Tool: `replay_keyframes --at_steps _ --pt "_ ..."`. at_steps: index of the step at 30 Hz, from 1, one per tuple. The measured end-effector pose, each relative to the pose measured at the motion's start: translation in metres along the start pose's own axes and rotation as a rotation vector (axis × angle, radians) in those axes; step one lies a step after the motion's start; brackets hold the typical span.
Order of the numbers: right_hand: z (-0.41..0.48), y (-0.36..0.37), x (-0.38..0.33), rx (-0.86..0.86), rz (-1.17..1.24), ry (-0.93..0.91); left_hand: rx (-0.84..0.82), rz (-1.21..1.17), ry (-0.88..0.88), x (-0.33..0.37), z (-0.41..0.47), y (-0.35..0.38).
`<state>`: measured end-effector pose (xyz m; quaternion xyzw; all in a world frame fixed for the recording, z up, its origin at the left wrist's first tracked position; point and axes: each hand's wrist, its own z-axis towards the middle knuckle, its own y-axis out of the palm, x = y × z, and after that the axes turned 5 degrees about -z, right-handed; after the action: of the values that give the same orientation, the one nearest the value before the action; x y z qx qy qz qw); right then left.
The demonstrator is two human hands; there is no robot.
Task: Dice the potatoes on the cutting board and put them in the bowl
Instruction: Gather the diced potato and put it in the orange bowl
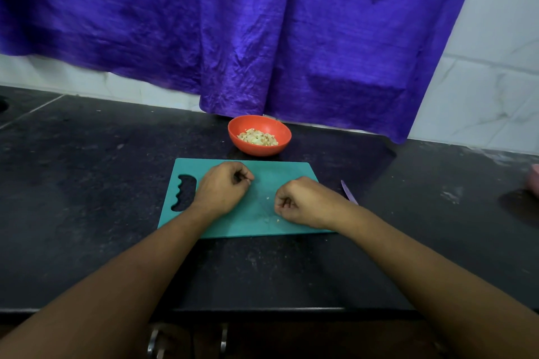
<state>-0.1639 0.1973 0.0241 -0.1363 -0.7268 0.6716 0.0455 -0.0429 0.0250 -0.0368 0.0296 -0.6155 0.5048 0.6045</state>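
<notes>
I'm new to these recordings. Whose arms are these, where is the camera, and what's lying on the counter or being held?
There is no machine: a person works bare-handed, and the single picture comes from a camera worn on their head, looking forward and down. The left hand and right hand rest on a teal cutting board, fingers curled, with nothing visible in them. Beyond the board an orange bowl holds diced potato; only small scraps lie on the board. A purple knife lies on the dark counter beside the right forearm.
</notes>
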Motion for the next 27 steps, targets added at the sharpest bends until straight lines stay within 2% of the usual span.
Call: replay_keyframes --at_steps 16,22,27 --pt "0.009 -0.002 -0.014 -0.030 -0.336 -0.068 -0.005 -0.011 0.004 0.002 -0.001 0.000" --pt "0.030 -0.003 0.008 0.124 0.067 0.121 -0.009 0.010 0.000 0.003 -0.001 -0.001" --pt "0.040 0.001 0.002 0.074 -0.004 0.069 0.002 -0.003 0.005 0.002 0.000 0.000"
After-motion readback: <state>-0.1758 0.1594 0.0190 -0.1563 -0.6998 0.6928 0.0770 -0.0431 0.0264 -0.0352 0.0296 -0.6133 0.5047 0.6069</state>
